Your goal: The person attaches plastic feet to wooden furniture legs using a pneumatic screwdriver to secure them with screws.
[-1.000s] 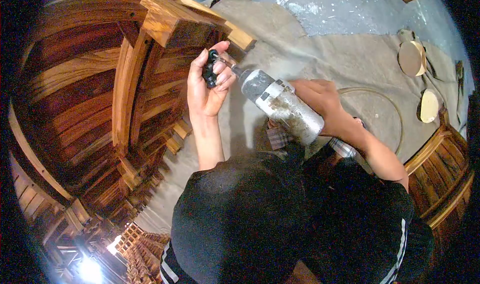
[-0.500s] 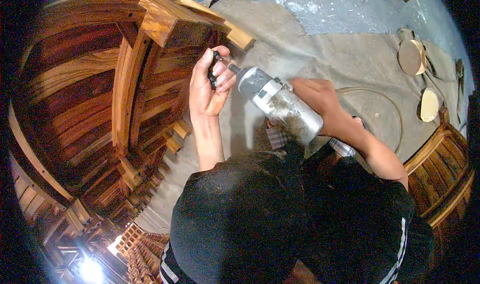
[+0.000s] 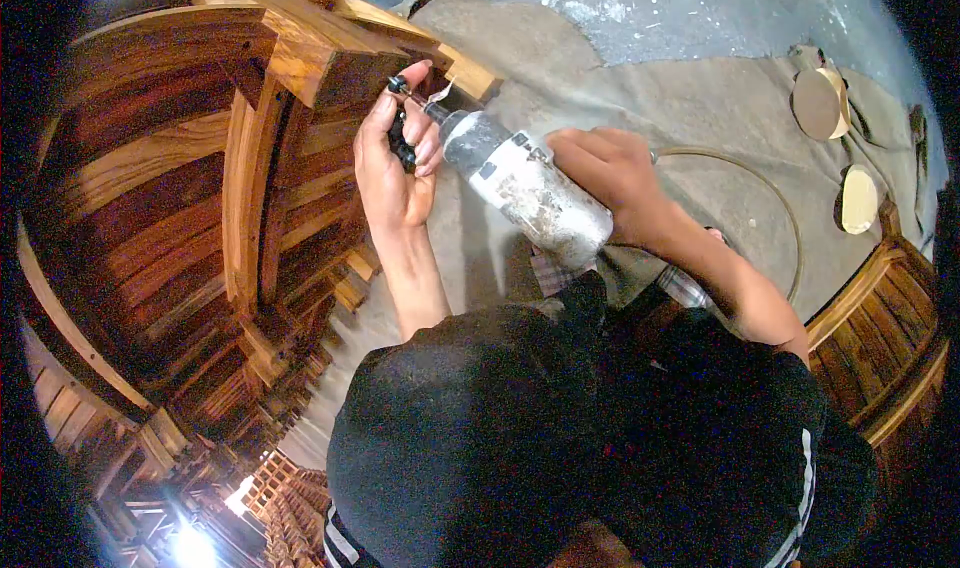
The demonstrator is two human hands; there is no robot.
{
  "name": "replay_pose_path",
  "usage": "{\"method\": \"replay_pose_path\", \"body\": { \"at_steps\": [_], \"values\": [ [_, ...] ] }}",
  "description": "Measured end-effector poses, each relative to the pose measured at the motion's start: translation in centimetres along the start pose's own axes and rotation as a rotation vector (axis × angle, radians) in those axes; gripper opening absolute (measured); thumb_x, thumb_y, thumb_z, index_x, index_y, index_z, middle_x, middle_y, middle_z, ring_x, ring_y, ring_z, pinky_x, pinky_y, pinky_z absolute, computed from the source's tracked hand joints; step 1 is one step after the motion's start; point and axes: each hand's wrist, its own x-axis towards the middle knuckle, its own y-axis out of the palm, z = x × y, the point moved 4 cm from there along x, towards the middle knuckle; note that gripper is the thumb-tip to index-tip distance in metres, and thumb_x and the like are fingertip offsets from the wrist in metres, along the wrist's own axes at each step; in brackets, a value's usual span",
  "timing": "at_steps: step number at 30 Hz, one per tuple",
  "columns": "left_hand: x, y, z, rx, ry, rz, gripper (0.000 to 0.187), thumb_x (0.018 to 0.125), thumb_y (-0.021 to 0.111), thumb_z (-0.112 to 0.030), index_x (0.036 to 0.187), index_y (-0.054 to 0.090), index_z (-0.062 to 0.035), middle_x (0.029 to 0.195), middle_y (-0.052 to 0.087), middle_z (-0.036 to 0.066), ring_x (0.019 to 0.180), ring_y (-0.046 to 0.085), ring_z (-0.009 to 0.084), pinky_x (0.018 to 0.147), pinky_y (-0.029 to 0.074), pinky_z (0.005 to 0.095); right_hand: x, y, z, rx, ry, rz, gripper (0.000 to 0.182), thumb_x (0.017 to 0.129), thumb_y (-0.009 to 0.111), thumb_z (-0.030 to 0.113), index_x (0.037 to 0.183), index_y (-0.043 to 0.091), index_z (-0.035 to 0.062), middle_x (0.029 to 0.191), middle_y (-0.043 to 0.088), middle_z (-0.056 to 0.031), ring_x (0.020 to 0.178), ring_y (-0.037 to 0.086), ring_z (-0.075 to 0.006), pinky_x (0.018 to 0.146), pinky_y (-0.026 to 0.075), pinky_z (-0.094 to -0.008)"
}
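Note:
My right hand (image 3: 610, 168) is wrapped round the grip of a worn, grey-and-white power driver (image 3: 530, 190), its nose pointing up and left. In my left hand (image 3: 392, 183) is a cluster of small black pieces (image 3: 402, 140), held in curled fingers. One small black round piece (image 3: 398, 84) sits at the tip of the driver, between thumb and forefinger. Just past the fingertips is the squared end of a wooden leg (image 3: 375, 76) on an overturned slatted wooden piece of furniture (image 3: 180, 138). Its underside and brace face me.
A brownish cloth (image 3: 560, 98) covers the floor, with a hose (image 3: 775, 188) curving across it. Two round-ended pads (image 3: 820, 105) lie at right, near another slatted wooden piece (image 3: 890, 318). More stacked wooden furniture (image 3: 285, 498) stands at lower left, by a bright light.
Both hands and the driver have moved up and left, closer to the wooden leg. The black round piece at the driver's tip now shows clearly above my left hand.

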Motion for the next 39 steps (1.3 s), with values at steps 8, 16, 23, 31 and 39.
{"method": "replay_pose_path", "body": {
  "at_steps": [8, 16, 23, 31, 39],
  "values": [
    [0.0, -0.5, 0.0, 0.012, -0.001, -0.012, 0.040, 0.094, 0.043, -0.024, 0.120, 0.045, 0.0061, 0.063, 0.037, -0.002, 0.049, 0.036, 0.0057, 0.037, 0.027, 0.0169, 0.6, 0.1, 0.3, 0.043, -0.019, -0.011, 0.042, 0.063, 0.065, 0.023, 0.101, 0.057, 0.0063, 0.094, 0.063, -0.0115, 0.074, 0.062, -0.0336, 0.059, 0.047, -0.0407],
    [-0.3, -0.8, 0.7, -0.128, -0.076, 0.020, 0.043, 0.091, 0.042, -0.025, 0.122, 0.043, 0.0051, 0.062, 0.039, -0.001, 0.048, 0.037, 0.0068, 0.037, 0.029, 0.0178, 0.3, 0.6, -0.5, 0.019, -0.005, 0.045, 0.045, 0.062, 0.066, 0.026, 0.102, 0.057, 0.0073, 0.090, 0.062, -0.0115, 0.073, 0.061, -0.0326, 0.058, 0.046, -0.0411],
    [-2.3, -4.6, 5.3, -0.594, -0.218, 0.004, 0.042, 0.079, 0.045, -0.019, 0.114, 0.055, 0.0022, 0.067, 0.043, 0.006, 0.049, 0.038, 0.0155, 0.040, 0.032, 0.0251, 0.5, 0.9, -0.9, 0.088, 0.026, 0.010, 0.041, 0.064, 0.065, 0.028, 0.099, 0.059, 0.0075, 0.083, 0.062, -0.0120, 0.071, 0.060, -0.0339, 0.059, 0.046, -0.0417],
    [-3.1, -5.0, 5.4, -0.532, -0.151, -0.006, 0.039, 0.079, 0.048, -0.011, 0.115, 0.055, 0.0020, 0.076, 0.054, 0.011, 0.048, 0.044, 0.0158, 0.038, 0.030, 0.0226, 0.9, 1.3, -1.1, 0.123, -0.004, -0.039, 0.035, 0.066, 0.064, 0.027, 0.094, 0.059, 0.0070, 0.077, 0.060, -0.0117, 0.068, 0.059, -0.0346, 0.057, 0.045, -0.0423],
    [-3.4, -6.0, 6.3, -0.502, -0.221, -0.040, 0.043, 0.079, 0.048, -0.008, 0.119, 0.050, 0.0070, 0.082, 0.055, 0.012, 0.050, 0.039, 0.0112, 0.038, 0.030, 0.0195, 0.9, 1.5, -1.1, 0.071, -0.009, -0.032, 0.039, 0.067, 0.063, 0.029, 0.098, 0.059, 0.0060, 0.083, 0.061, -0.0140, 0.072, 0.059, -0.0352, 0.059, 0.045, -0.0420]
  ]
}}
